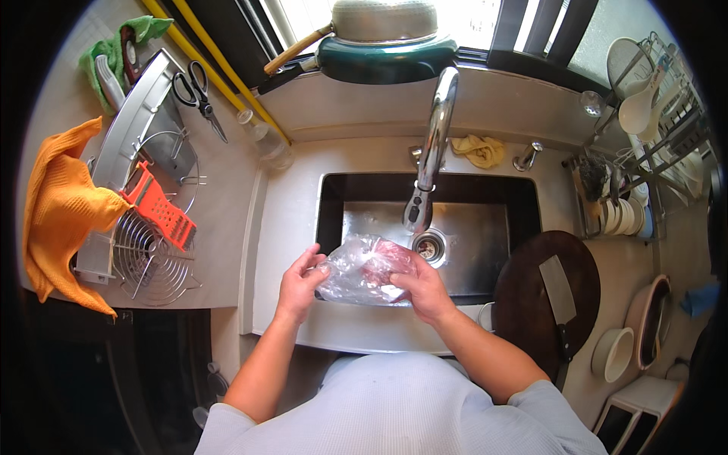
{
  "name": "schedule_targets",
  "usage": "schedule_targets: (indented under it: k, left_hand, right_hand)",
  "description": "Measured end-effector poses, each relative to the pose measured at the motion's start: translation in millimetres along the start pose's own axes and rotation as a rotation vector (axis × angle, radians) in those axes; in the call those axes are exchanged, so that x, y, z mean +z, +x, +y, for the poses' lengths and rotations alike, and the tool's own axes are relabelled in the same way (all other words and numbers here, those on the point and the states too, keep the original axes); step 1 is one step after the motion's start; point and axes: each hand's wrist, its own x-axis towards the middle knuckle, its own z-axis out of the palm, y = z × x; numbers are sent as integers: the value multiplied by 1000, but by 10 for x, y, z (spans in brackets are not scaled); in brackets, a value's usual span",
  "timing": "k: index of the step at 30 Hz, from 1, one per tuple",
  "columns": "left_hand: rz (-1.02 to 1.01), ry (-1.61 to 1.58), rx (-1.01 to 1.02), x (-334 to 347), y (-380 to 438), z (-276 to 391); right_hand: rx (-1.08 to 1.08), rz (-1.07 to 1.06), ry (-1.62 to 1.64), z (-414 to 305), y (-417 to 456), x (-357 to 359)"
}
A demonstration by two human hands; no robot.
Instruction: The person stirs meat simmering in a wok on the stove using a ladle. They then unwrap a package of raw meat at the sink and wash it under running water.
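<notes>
A clear plastic bag (352,270) with something red in its right part is held between my hands, over the near edge of the sink (475,227). My left hand (300,284) pinches the bag's left side between thumb and fingers. The red, filled side is gripped by my right hand (424,287), its thumb on top. What the red contents are cannot be told through the plastic. Just beyond the bag, the chrome faucet (438,131) reaches down over the sink, near the drain (427,248), which has small bits in it.
On the right, a cleaver (558,290) lies on a round dark cutting board (512,273) overlapping the sink's edge. A dish rack (654,227) stands behind it. To the left are scissors (199,94), a glass bottle (266,139), a red grater (162,210) and an orange cloth (62,205).
</notes>
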Motion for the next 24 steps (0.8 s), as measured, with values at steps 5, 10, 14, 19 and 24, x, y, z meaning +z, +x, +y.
schedule_targets:
  k: [5,10,14,19,24]
  left_hand:
    - [337,615,788,508,-304,119]
    - [-122,331,420,819,-373,-82]
    - [-292,-493,-90,1019,-215,-122]
    - [-295,-638,-229,902,-100,24]
    - [-424,-610,-298,862,-131,39]
  right_hand:
    - [-233,51,-171,27,-74,-154]
    - [-435,48,-330,76,-146,-63]
    - [-668,-201,-1237,-235,-394,79]
    - [-830,-64,-1132,-385,-411,-44]
    - [-775,239,-1136,-435,-214,-45]
